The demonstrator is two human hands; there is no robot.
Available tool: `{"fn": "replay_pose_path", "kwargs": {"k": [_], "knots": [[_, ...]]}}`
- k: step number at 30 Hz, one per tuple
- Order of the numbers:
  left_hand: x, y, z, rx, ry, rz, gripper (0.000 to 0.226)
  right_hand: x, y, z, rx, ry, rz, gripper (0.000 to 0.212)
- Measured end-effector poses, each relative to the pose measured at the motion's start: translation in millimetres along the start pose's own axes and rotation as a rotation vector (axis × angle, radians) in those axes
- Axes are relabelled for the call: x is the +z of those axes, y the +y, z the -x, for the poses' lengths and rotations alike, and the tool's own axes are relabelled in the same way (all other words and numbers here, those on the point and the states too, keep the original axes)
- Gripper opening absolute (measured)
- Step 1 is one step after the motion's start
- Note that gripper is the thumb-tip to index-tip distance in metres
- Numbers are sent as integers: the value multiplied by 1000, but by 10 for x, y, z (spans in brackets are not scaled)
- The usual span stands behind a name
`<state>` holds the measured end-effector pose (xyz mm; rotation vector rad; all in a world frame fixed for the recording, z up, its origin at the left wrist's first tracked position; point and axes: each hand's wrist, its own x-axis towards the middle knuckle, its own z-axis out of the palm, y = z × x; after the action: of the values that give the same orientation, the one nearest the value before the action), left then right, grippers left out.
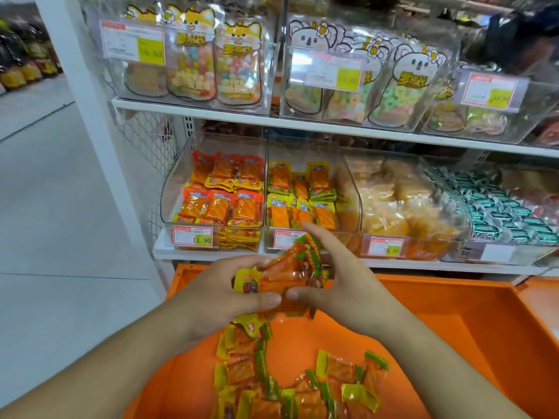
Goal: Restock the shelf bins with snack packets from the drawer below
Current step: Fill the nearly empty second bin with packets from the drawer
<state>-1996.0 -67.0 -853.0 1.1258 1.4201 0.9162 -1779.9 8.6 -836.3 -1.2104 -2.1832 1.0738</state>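
Both hands gripped one bundle of snack packets point(290, 273) above the open orange drawer point(438, 322). The left hand point(223, 291) clamped the bundle's left end between thumb and fingers; the right hand point(341, 279) closed on its right end. Loose packets point(287, 385) lay in the drawer below. The clear shelf bin point(305, 198) directly behind held matching yellow-topped packets.

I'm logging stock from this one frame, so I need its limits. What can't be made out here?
- Count of packets in the bunch: left hand and right hand cover much of it.
- Loose packets in the orange drawer: cut off by the bottom edge.
- Fine print on the price tag: too small.
- Top-right shelf: blurred and dark.
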Motion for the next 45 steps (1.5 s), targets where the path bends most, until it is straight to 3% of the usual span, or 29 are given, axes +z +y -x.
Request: {"fn": "replay_pose_path", "kwargs": {"k": [5,8,11,15,17,20,23,28,31,37,41,45], "knots": [[-78,35,-15,37,38,-26,55,-27,-37,12,60,13,-141,73],[-81,72,16,61,80,38,65,-23,-66,28,83,-56,-143,53],[-54,81,58,62,166,18,60,3,-83,82,80,-129,-136,35],[15,84,118,70,194,27,47,165,-46,137,82,-162,-92,42],[33,85,112,77,205,64,45,229,-12,149,85,-140,-167,34],[24,86,110,105,143,248,48,218,-34,152,73,-115,-345,32],[16,123,124,120,19,435,39,180,-27,145,90,-133,-613,50],[11,120,140,53,-79,353,34,185,-104,186,149,-200,-890,40],[35,98,143,4,-32,278,25,222,-120,175,163,-146,-765,30],[114,35,116,43,116,155,13,317,-128,160,149,31,-403,31],[130,29,108,90,219,98,10,307,-110,155,117,50,-286,30],[154,37,102,133,326,80,23,303,-95,146,146,35,-320,28]]}}
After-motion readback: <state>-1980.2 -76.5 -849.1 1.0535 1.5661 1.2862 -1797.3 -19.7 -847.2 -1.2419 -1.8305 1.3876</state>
